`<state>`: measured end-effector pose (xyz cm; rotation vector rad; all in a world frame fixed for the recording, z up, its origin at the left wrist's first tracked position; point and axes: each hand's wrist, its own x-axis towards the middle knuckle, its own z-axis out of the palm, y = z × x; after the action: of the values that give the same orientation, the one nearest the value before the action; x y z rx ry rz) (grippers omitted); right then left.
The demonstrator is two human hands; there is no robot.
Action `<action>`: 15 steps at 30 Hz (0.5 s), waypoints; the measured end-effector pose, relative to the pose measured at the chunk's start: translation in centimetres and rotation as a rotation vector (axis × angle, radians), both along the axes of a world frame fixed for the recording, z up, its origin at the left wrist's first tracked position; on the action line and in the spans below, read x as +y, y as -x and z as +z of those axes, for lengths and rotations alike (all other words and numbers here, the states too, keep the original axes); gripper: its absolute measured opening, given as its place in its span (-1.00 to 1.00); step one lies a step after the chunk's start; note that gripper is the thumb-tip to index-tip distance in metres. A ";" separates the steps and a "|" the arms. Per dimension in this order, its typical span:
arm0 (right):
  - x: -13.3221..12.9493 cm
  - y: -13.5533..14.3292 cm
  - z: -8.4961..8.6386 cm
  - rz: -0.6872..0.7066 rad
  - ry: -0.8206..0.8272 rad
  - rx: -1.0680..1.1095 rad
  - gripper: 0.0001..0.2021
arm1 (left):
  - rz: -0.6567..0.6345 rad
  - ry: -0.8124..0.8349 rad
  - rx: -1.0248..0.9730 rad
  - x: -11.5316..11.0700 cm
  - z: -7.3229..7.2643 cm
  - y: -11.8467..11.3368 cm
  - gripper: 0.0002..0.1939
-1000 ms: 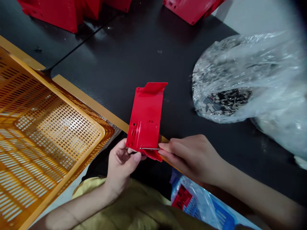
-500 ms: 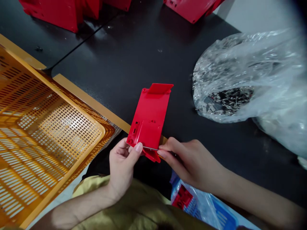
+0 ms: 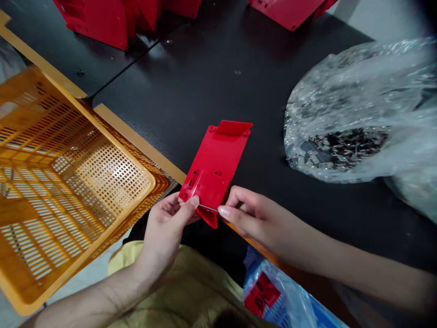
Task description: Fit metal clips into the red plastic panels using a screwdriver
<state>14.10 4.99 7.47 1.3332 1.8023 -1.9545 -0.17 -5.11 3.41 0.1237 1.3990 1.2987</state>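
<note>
A flat red plastic part (image 3: 218, 155) with a raised flap at its far end is held over the table's front edge. My left hand (image 3: 167, 228) pinches its near left corner, thumb on top and fingers beneath. Across the near end of the part lies a thin metal rod (image 3: 208, 208). The rod's left end meets my left thumb. My right hand (image 3: 259, 218) is closed, with thumb and forefinger pinching the rod's right end beside the red part. Below the rod, a narrow red flap (image 3: 208, 217) juts toward me.
An orange plastic basket (image 3: 146, 175) stands at the left against the table edge. On the dark table (image 3: 164, 95), a clear plastic bag (image 3: 307, 118) of small metal pieces lies right. More red parts (image 3: 99, 23) stand at the back. A blue crate (image 3: 321, 310) with red pieces sits below.
The view has shifted, so the table items appear farther right. Both hands keep their grip, and the right fingers now sit closer against the near end of the red part.
</note>
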 end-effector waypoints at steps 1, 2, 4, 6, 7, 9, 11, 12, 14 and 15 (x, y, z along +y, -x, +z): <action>0.0 0.1 -0.1 -0.026 0.057 0.004 -0.79 | -0.012 -0.002 0.007 0.0 0.1 0.1 -0.73; 0.1 0.2 -0.2 -0.047 0.117 0.013 -0.79 | -0.030 -0.009 0.009 -0.1 0.2 0.2 -0.73; 0.2 0.2 -0.3 -0.066 0.206 0.054 -0.79 | -0.077 -0.025 -0.004 -0.3 0.3 0.6 -0.74; 0.3 -0.2 -0.2 -0.073 0.206 0.111 -0.77 | -0.109 -0.027 -0.032 -0.5 0.2 1.0 -0.72; 0.3 -0.5 -0.1 -0.089 0.176 0.142 -0.76 | -0.115 -0.019 -0.047 -0.6 0.2 1.2 -0.70; 0.2 -1.2 0.2 -0.143 0.090 0.193 -0.75 | -0.120 -0.004 -0.082 -0.7 0.0 1.6 -0.66; 0.0 -1.9 0.4 -0.170 -0.012 0.219 -0.78 | -0.117 -0.002 -0.126 -0.8 -0.1 1.9 -0.66; -0.2 -2.1 0.4 -0.152 -0.069 0.221 -0.80 | -0.112 -0.003 -0.153 -0.8 -0.1 2.0 -0.68; -0.5 -2.3 0.4 -0.077 -0.189 0.202 -0.83 | -0.112 -0.006 -0.203 -0.7 -0.1 2.1 -0.73; -0.7 -2.3 0.3 -0.039 -0.245 0.191 -0.84 | -0.120 -0.006 -0.217 -0.7 -0.1 2.1 -0.75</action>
<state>16.43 4.28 7.78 1.2940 2.1820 -1.9931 -2.30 -5.82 3.31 0.0670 1.1851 1.1797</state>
